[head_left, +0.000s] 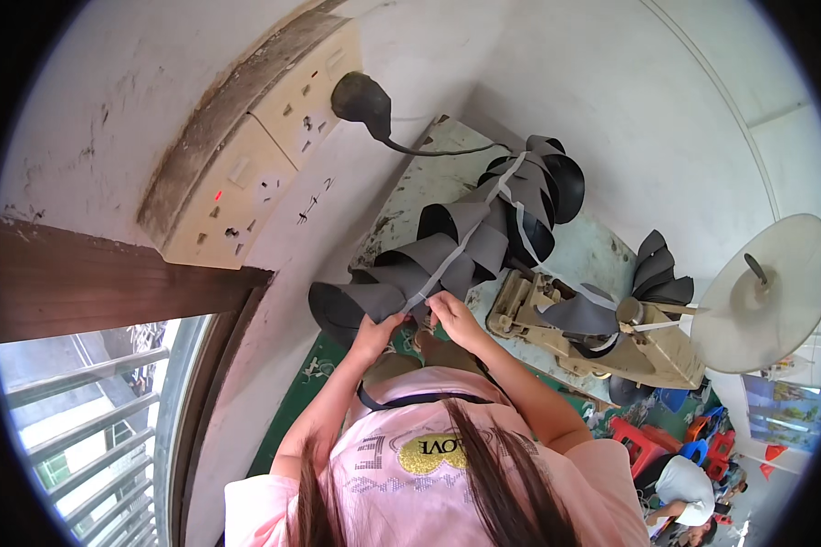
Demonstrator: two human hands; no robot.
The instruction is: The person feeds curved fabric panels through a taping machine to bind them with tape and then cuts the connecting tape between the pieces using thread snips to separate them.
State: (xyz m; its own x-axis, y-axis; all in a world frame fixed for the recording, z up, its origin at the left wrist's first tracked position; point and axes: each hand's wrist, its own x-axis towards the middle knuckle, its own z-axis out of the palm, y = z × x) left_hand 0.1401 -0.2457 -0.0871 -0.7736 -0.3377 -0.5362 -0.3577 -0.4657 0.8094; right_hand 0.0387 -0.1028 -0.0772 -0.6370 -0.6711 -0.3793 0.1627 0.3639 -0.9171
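The pink shirt (pixel 401 474) is nearest, below and left of the machine (pixel 643 342). Both hands are out in front of it, left of the machine. The left hand (pixel 380 335) is closed on the near end of a pale strip (pixel 454 262), its thumb uppermost. The right hand (pixel 456 317), just beside it and closer to the machine, has its fingers curled in at the strip; I cannot tell whether they pinch it. From the hands the strip runs over a row of dark curved pieces (pixel 452 223), which overlap on the tabletop (pixel 602 242) left of and beyond the machine, then doubles back toward the machine. Another dark piece (pixel 581 316) lies on the machine itself. A whitish disc (pixel 748 310) stands to the machine's right, and more dark curved pieces, a stack (pixel 663 273), sit just behind it. Far left of the machine, a black plug (pixel 363 98) sits at the sockets (pixel 237 205). Below the machine, farther off, are red stools (pixel 643 442) and a bent-over co-worker (pixel 686 488)
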